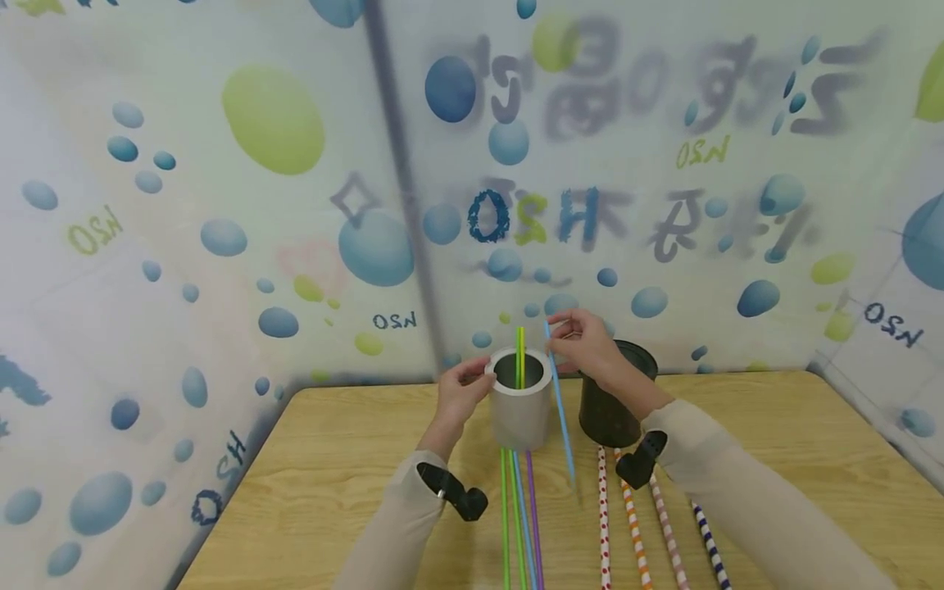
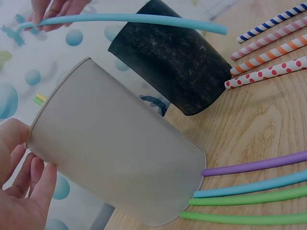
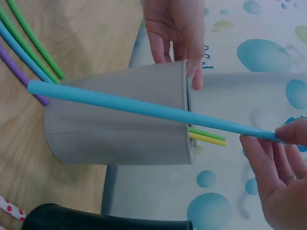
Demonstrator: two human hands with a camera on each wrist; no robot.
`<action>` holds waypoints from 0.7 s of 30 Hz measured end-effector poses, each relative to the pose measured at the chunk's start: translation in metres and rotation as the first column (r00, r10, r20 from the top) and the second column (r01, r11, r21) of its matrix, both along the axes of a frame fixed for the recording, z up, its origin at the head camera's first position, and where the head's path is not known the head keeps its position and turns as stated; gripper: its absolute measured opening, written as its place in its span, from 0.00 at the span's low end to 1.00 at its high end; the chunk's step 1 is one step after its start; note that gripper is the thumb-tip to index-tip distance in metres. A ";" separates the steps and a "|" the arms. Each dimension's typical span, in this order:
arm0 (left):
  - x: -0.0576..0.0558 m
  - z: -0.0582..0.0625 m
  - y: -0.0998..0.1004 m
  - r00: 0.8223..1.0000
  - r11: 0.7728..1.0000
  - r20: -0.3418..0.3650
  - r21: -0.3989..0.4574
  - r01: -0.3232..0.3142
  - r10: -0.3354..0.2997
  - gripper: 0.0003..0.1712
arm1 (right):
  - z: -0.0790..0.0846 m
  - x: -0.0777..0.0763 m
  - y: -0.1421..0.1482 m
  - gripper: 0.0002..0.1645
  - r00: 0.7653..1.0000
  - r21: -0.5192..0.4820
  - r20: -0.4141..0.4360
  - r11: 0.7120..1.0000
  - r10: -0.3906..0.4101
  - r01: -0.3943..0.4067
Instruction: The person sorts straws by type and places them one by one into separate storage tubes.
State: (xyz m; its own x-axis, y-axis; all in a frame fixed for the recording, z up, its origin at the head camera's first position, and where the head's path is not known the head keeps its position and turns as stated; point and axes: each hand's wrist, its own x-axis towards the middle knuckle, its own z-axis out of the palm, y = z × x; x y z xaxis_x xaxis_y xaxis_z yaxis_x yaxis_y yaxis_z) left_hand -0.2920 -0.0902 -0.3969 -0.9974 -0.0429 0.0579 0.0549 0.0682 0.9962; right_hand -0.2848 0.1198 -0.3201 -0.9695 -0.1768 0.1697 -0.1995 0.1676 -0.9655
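A grey cup (image 1: 519, 422) stands upright on the wooden table, and my left hand (image 1: 460, 397) grips its rim from the left side. Out of its mouth stick a green straw and a yellow straw (image 3: 207, 139), leaning together. My right hand (image 1: 590, 348) pinches a light blue straw (image 1: 562, 418) near its upper end, between thumb and fingers. That straw hangs steeply just right of the grey cup, its lower end above the tabletop. In the right wrist view the blue straw (image 3: 120, 103) crosses in front of the cup's wall.
A black cup (image 2: 172, 57) stands right of the grey one, partly behind my right hand. Two green straws, a blue straw and a purple straw (image 1: 534, 516) lie before the grey cup. Red-dotted (image 1: 604, 516), orange-striped (image 1: 636, 533), pink-striped and navy-striped straws lie before the black cup. A printed wall rises behind.
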 end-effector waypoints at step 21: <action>0.002 0.001 0.000 1.000 1.000 -0.011 0.002 -0.011 0.011 0.18 | 0.053 -0.024 -0.004 0.22 0.980 0.018 -0.182 0.996 -0.078 0.083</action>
State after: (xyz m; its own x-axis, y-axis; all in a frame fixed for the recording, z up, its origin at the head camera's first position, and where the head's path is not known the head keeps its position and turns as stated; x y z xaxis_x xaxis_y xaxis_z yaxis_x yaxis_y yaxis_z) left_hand -0.2903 -0.0899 -0.3960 -0.9962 -0.0536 0.0691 0.0655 0.0666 0.9956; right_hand -0.3092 0.1161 -0.2676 -0.9345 -0.1061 0.3397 -0.3551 0.2141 -0.9100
